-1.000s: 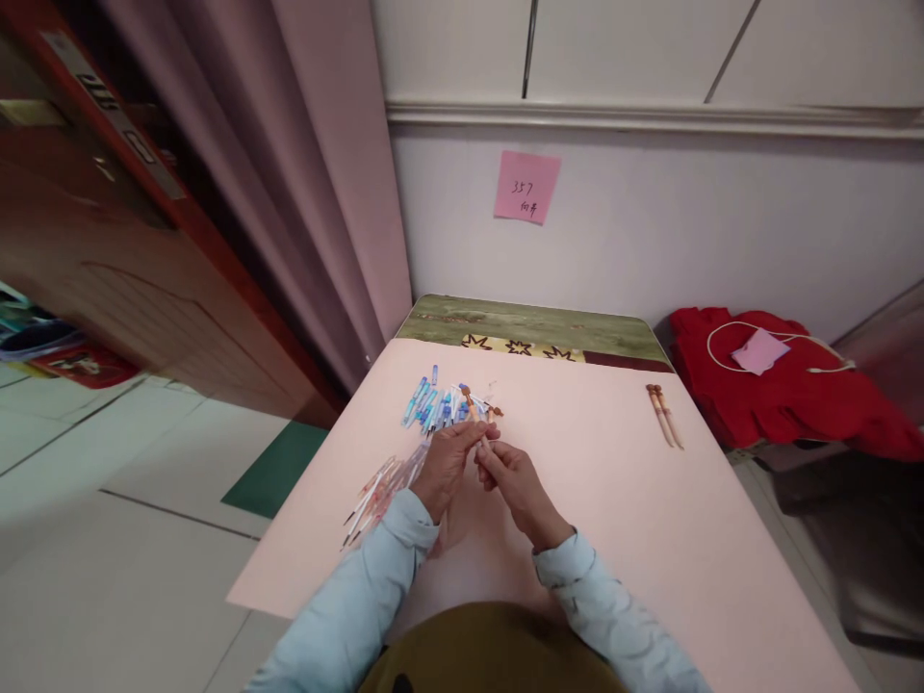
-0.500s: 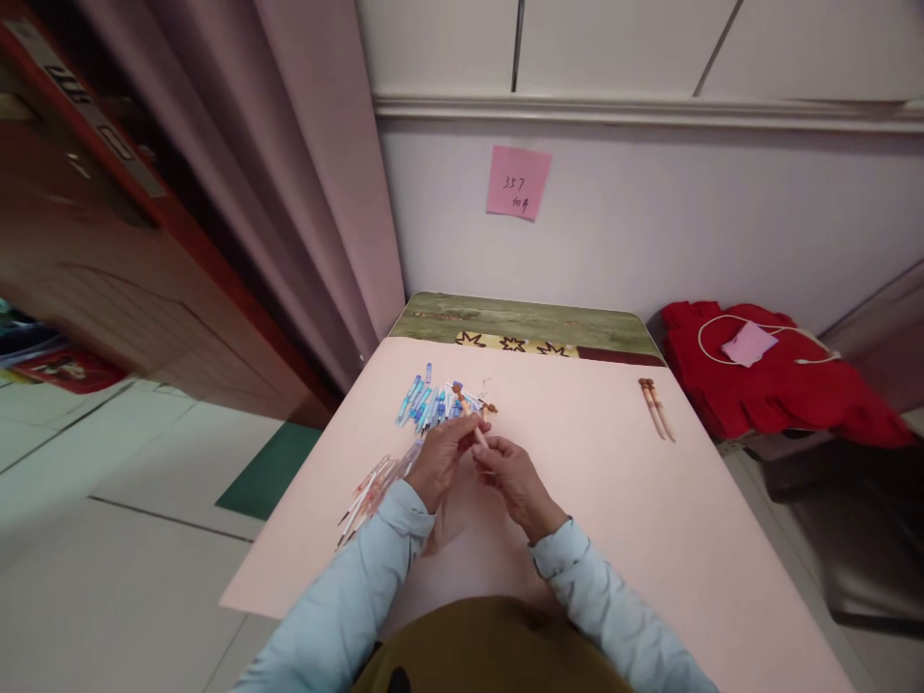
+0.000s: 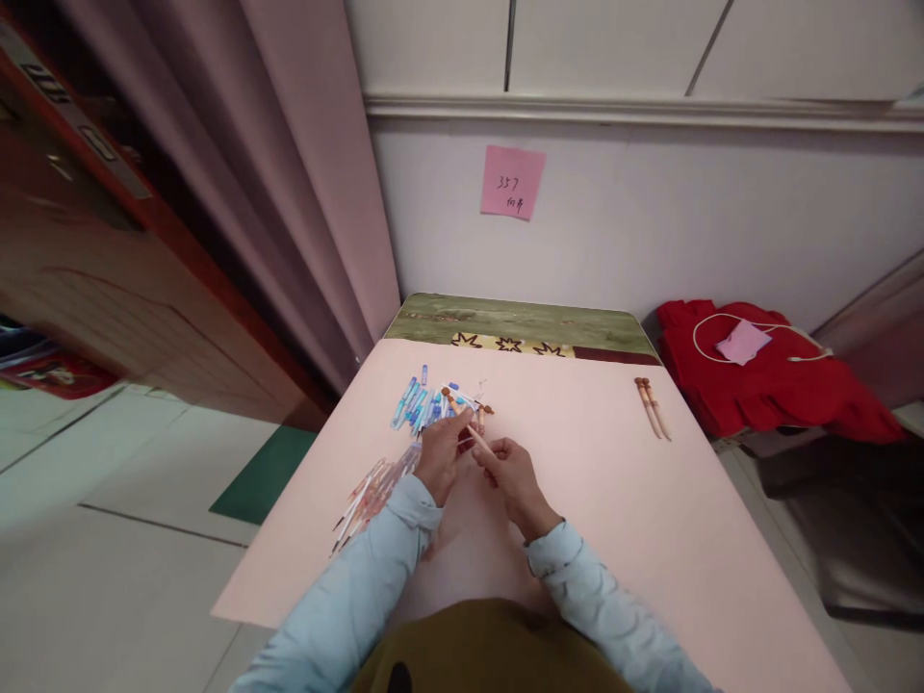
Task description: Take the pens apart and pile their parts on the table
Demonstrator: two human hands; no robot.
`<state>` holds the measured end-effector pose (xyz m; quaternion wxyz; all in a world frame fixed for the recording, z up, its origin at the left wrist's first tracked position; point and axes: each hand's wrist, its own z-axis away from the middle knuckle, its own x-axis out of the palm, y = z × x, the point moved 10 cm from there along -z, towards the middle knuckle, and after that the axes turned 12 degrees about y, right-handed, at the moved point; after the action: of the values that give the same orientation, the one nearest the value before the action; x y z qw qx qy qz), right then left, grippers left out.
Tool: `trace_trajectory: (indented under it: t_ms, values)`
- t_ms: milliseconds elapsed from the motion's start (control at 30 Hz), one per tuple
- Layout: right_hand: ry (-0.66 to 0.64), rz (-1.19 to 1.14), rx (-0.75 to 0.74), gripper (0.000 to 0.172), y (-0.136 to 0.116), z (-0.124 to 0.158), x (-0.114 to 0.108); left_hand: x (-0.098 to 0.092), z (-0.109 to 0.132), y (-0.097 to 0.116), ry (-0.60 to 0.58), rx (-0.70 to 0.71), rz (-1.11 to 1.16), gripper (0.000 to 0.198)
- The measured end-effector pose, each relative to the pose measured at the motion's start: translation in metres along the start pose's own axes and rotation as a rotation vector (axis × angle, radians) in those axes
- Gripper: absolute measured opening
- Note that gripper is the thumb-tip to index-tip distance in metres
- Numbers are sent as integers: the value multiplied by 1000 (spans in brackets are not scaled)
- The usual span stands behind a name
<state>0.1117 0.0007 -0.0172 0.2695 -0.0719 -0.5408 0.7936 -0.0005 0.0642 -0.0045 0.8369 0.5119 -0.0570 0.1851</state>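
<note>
Between my hands is a slim pale pen (image 3: 477, 439) with a brown top, slanting from upper left to lower right. My left hand (image 3: 441, 450) closes round its upper part, and the fingertips of my right hand (image 3: 508, 470) pinch its lower end. Another brown-topped piece (image 3: 486, 410) shows just beyond my left fingers; whether it is held I cannot tell. Blue pen parts (image 3: 410, 404) lie in a pile behind my left hand. Thin refills with pinkish pieces (image 3: 367, 499) lie beside my left wrist. Two finished-looking brown-topped pens (image 3: 654, 409) lie side by side at the right.
A pink sheet covers the table (image 3: 613, 520), with its green far end (image 3: 526, 316) bare against the wall. A red cloth (image 3: 780, 385) with a white cable (image 3: 700, 346) lies right of the table. A curtain (image 3: 318, 164) and wooden door (image 3: 130, 289) stand left.
The pen between my hands is now tilted more, with its brown top further left and more of its shaft showing. The whole view has shifted slightly.
</note>
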Motion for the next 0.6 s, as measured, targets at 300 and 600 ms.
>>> trace_trajectory:
  t_ms: [300,600]
  values:
    - [-77,141,20,48,2,-5,-14,-19,-24,24,89,-11,91,18]
    - [259,1221,-676,18,-84,-28,-23,7,-50,13,6,6,-203,16]
